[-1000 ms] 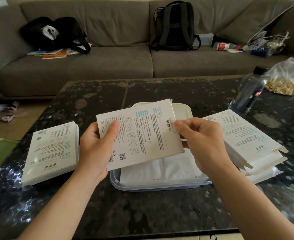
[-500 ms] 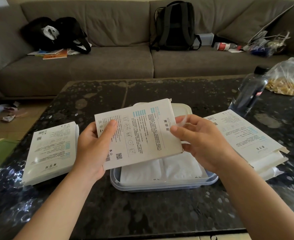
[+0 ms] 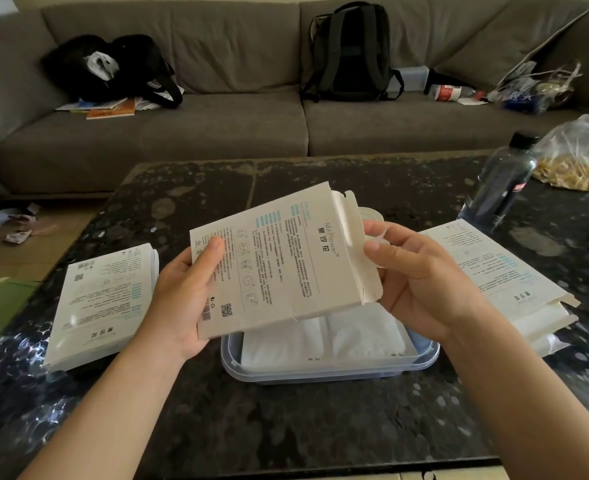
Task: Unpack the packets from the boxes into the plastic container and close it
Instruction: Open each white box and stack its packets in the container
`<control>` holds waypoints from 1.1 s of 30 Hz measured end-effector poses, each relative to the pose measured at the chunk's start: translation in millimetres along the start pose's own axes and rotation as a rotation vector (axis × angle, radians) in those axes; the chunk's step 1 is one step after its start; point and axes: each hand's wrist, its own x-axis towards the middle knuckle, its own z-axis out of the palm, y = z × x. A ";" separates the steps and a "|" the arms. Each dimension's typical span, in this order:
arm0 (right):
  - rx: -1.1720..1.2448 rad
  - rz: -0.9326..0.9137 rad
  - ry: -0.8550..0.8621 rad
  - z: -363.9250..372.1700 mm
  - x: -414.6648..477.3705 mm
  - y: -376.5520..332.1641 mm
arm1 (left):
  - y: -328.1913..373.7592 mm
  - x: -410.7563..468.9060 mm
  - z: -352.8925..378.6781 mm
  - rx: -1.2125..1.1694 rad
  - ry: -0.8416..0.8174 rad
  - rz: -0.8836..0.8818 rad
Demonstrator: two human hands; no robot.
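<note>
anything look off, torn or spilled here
Nothing spilled. The box in the left hand has a raggedly torn end flap beside the right hand. The opened boxes on the right lie askew, flaps gaping. A bottle lies on its side on the sofa.

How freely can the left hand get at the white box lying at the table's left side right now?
Probably yes for reach: the lying box sits just beside the left hand, with nothing lying between them. But that hand grips the held box, so it must let go first.
</note>
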 end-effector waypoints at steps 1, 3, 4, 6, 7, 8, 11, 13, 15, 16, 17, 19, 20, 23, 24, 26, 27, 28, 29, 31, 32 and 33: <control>-0.041 -0.009 0.063 1.2 0.7 0.7 | -0.4 0.3 -0.1 0.002 -0.001 -0.004; -0.210 -0.067 0.245 5.9 1.2 3.5 | -0.6 0.8 -0.3 0.001 0.002 -0.013; -0.397 -0.136 0.354 6.8 1.8 6.0 | -0.3 1.0 -0.5 -0.002 0.006 -0.016; -0.812 -0.310 0.487 8.0 2.5 10.4 | 0.1 2.1 -0.5 -0.001 0.012 -0.016; -0.940 -0.381 0.486 9.5 1.7 11.3 | 0.3 2.1 0.1 0.002 0.015 -0.017; -0.988 -0.421 0.453 11.6 0.5 11.6 | 0.3 1.8 0.7 0.004 0.017 -0.017; -0.888 -0.393 0.329 16.6 -4.4 10.8 | 0.2 0.9 2.3 0.012 0.020 -0.007; -0.782 -0.284 0.265 21.4 -6.5 8.1 | 1.0 0.7 2.2 0.007 0.028 0.007; -0.723 -0.169 0.225 24.2 -5.6 7.5 | 1.8 0.3 1.9 0.009 0.032 0.024; -0.737 -0.145 0.220 24.8 -4.4 8.6 | 1.8 0.2 2.3 0.017 0.031 0.034; -0.772 -0.136 0.229 25.7 -3.3 10.4 | 1.6 -0.1 3.1 0.027 0.030 0.046; -0.840 -0.123 0.268 28.8 -3.4 14.0 | 1.3 -0.7 4.6 0.048 0.034 0.068; -0.853 -0.112 0.290 29.7 -4.0 14.7 | 1.3 -0.8 5.1 0.057 0.035 0.077; -0.794 -0.048 0.289 28.7 -5.4 11.6 | 1.5 -0.7 4.6 0.075 0.033 0.101; -0.753 -0.026 0.276 28.0 -5.3 10.2 | 1.8 -0.8 4.0 0.082 0.030 0.106; -0.667 0.006 0.259 27.1 -4.1 8.6 | 2.4 -0.6 2.6 0.089 0.017 0.112; -0.628 0.019 0.250 27.1 -3.3 8.3 | 2.8 -0.7 2.2 0.092 0.009 0.114; -0.593 0.031 0.239 27.4 -3.2 7.9 | 3.2 -0.4 1.7 0.096 0.005 0.116; -0.560 0.042 0.223 28.0 -3.5 7.3 | 3.7 -0.1 1.1 0.101 0.003 0.118; -0.497 0.059 0.182 29.0 -4.8 6.3 | 4.7 0.5 -0.4 0.109 -0.001 0.119; -0.475 0.062 0.165 29.3 -5.5 6.1 | 5.2 0.8 -0.9 0.113 -0.004 0.120; -0.459 0.064 0.154 29.7 -5.7 6.3 | 5.3 1.1 -1.5 0.118 -0.006 0.120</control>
